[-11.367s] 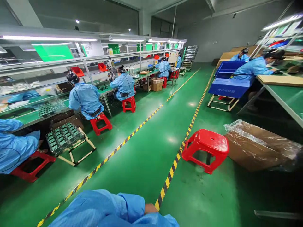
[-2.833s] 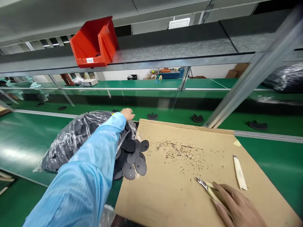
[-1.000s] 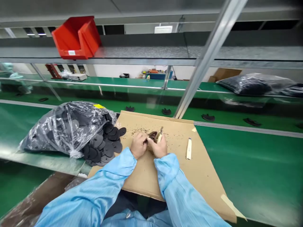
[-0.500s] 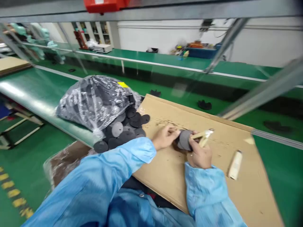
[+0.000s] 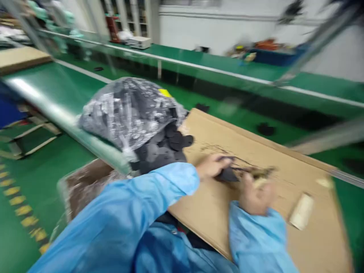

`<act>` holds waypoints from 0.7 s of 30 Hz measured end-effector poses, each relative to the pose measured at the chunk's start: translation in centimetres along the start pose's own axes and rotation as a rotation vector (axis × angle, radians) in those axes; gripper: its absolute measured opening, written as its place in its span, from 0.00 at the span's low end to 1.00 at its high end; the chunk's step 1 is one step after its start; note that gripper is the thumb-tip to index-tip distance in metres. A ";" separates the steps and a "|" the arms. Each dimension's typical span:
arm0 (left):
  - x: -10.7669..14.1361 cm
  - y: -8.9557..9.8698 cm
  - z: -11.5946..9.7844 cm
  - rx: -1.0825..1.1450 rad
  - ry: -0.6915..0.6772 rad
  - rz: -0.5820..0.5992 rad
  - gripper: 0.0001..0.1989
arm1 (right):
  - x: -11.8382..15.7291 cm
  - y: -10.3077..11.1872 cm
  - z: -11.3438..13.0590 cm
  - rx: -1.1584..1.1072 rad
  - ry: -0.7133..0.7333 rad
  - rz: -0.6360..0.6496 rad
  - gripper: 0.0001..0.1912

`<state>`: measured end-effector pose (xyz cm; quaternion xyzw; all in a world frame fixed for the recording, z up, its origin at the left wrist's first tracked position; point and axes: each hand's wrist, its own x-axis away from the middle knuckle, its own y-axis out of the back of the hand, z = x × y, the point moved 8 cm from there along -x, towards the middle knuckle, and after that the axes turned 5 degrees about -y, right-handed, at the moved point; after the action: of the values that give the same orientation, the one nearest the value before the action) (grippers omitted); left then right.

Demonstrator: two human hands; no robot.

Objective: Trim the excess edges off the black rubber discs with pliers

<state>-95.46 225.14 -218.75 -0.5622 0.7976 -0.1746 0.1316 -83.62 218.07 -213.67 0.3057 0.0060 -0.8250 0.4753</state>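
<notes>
Over the cardboard sheet (image 5: 204, 212), my left hand (image 5: 212, 166) pinches a dark grey disc (image 5: 227, 175) at its left edge. My right hand (image 5: 257, 193) is closed around a pale tool (image 5: 260, 182), smeared by motion, its tip pointing up and right. A thin dark strip stretches between the disc and my right hand. To the left, a clear plastic bag (image 5: 127, 112) of dark discs spills a pile of black and grey discs (image 5: 162, 149) beside my left sleeve. A cream-coloured block (image 5: 302, 211) lies on the cardboard right of my right hand.
Black scraps (image 5: 265, 129) lie on the green surface beyond the cardboard. An open box with plastic lining (image 5: 88, 185) stands below the bench edge at left. A metal strut (image 5: 327, 136) slants at the right. Brown boards (image 5: 22, 58) lie at the far left.
My right hand and the tool have moved away from the disc to the right. The disc now sits tilted by my left hand, with a dark strip stretched out. The view has shifted.
</notes>
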 end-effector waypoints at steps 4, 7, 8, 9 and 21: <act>-0.5 0.7 0.1 0.271 0.026 -0.042 0.17 | -0.5 0.5 0.4 0.277 0.162 0.088 0.16; -0.9 1.1 0.8 0.371 0.073 -0.044 0.22 | -0.4 -0.1 0.8 0.446 0.236 0.172 0.15; -0.8 1.1 0.9 0.388 0.080 -0.045 0.23 | -0.3 -0.3 0.9 0.469 0.243 0.194 0.14; -0.7 1.2 0.8 0.400 0.079 -0.047 0.23 | -0.2 -0.4 0.9 0.480 0.243 0.207 0.14; -0.8 1.8 -0.2 0.405 0.020 -0.064 0.23 | -0.3 -0.5 0.8 0.493 0.247 0.311 0.14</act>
<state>-96.79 226.46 -219.33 -0.5476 0.7292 -0.3409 0.2284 -84.31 218.34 -213.01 0.5069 -0.1833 -0.6758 0.5028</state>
